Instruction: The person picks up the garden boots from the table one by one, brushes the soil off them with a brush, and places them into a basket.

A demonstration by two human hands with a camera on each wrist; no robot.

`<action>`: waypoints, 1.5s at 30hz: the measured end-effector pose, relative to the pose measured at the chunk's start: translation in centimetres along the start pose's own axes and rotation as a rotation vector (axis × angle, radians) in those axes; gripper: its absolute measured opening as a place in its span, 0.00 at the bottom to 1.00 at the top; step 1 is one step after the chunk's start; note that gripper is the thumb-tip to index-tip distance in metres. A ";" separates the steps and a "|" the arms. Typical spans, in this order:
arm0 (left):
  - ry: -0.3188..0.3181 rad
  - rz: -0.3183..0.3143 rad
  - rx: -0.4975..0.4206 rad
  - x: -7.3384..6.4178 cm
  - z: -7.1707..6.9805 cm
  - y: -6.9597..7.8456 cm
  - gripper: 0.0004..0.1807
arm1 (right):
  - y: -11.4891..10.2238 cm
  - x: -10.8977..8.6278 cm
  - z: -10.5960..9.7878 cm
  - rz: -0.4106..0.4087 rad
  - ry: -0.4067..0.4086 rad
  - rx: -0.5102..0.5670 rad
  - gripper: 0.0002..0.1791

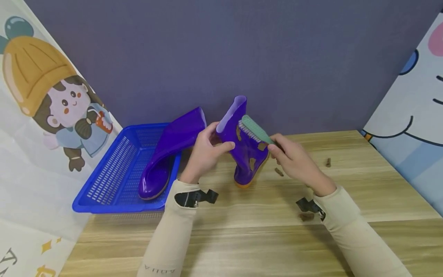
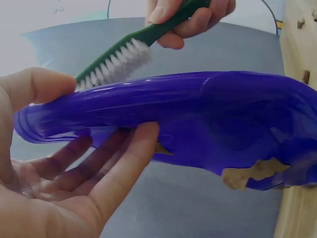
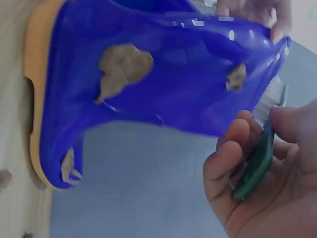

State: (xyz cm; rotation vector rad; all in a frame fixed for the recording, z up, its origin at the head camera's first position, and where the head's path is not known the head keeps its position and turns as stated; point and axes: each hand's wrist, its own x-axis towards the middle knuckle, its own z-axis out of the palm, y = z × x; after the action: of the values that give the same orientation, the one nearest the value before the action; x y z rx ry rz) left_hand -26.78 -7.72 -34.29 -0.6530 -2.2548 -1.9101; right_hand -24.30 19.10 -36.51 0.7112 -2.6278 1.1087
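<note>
A purple rain boot (image 1: 238,150) with an orange sole stands tilted on the table, brown mud patches (image 3: 126,64) stuck to its side. My left hand (image 1: 207,152) grips the boot's shaft near its top opening, thumb on one side and fingers on the other. In my right hand (image 1: 294,159) is the handle of a green scrub brush (image 1: 254,129). Its white bristles (image 2: 119,62) lie against the upper shaft, on the side away from my left hand. The fingers of my right hand curl round the handle end in the right wrist view.
To the left, a blue plastic basket (image 1: 114,207) holds a second purple boot (image 1: 176,134), its shaft leaning over the basket's rim. Brown mud bits (image 1: 328,162) lie scattered on the wooden table (image 1: 242,246). A grey panel (image 1: 242,50) rises behind.
</note>
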 end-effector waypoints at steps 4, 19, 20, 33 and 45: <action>0.011 0.026 -0.083 0.2 0.3 -0.7 0.27 | 0.0 0.0 0.8 -0.037 -0.034 0.024 0.10; -0.039 -0.010 -0.242 0.9 0.7 -1.4 0.32 | 0.8 -0.1 2.4 -0.132 -0.043 -0.303 0.08; -0.040 -0.009 -0.246 1.0 0.7 -1.4 0.32 | 0.9 0.0 2.4 -0.133 -0.036 -0.315 0.08; -0.038 -0.003 -0.251 1.4 1.0 -1.5 0.28 | 2.2 0.8 1.9 -0.068 -0.029 -0.339 0.11; -0.011 -0.010 -0.211 1.8 1.0 -1.5 0.26 | 3.1 1.2 0.9 0.017 -0.031 -0.272 0.13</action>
State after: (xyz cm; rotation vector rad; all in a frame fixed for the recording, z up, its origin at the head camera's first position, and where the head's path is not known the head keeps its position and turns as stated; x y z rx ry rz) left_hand -28.77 -6.49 -35.22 -0.6788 -2.0837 -2.1742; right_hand -26.94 19.91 -38.60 0.6538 -2.7400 0.7278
